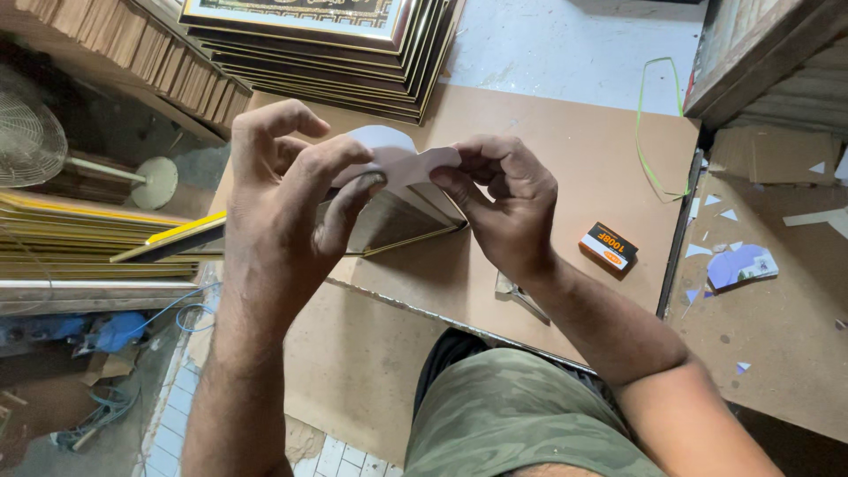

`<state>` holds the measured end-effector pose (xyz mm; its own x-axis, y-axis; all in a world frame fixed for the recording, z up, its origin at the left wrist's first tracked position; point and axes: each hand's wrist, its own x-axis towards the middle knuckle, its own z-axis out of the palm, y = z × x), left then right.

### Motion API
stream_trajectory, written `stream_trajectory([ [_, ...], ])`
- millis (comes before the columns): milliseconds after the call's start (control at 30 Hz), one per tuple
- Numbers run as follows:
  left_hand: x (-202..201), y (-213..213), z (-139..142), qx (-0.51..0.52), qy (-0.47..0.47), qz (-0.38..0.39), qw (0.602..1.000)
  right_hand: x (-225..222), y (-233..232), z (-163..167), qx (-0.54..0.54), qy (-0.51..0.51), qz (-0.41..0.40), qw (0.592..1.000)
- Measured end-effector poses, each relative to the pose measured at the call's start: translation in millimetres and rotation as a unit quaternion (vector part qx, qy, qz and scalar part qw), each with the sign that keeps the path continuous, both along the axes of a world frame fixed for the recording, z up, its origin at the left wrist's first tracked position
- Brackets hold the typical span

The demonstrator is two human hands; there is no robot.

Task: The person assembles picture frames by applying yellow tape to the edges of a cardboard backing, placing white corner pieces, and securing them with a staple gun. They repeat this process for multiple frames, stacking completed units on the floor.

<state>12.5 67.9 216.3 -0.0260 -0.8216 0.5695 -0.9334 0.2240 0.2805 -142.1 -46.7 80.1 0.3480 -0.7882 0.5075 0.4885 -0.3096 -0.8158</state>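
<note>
My left hand (287, 190) and my right hand (508, 199) are raised over a brown board table (565, 168), both pinching a small piece of white paper (397, 159) that curls between the fingers. Just under the paper a dark picture frame with a gold edge (397, 221) stands tilted on the board, its corner pointing to the right. The hands hide most of the frame's upper part.
A stack of dark gold-edged frames (327, 53) lies at the back. A small black and orange box (608, 247) sits right of my hand, a green strap (658, 124) beyond it. Paper scraps (740, 263) litter the right bench. A fan (31, 132) and gold mouldings (79, 234) are left.
</note>
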Motion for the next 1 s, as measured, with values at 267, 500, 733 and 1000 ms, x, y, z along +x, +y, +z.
stream_trajectory([
  [267, -5.7, 1.9, 8.1, 0.079, -0.044, -0.013, 0.996, 0.9, 30.2, 39.4, -0.301, 0.144, -0.32, 0.887],
  [500, -32.5, 46.2, -1.1, 0.109, -0.032, 0.016, 0.993, -7.1, 25.6, 18.6, -0.207, 0.024, 0.022, 0.978],
  [733, -6.7, 141.5, -24.0, 0.18, -0.078, 0.055, 0.979, -27.7, 59.2, -14.5, -0.372, 0.016, 0.054, 0.927],
  [1000, -8.2, 183.9, -235.7, 0.256, -0.027, 0.144, 0.956, -30.0, 61.8, -137.2, -0.571, 0.224, 0.073, 0.786],
])
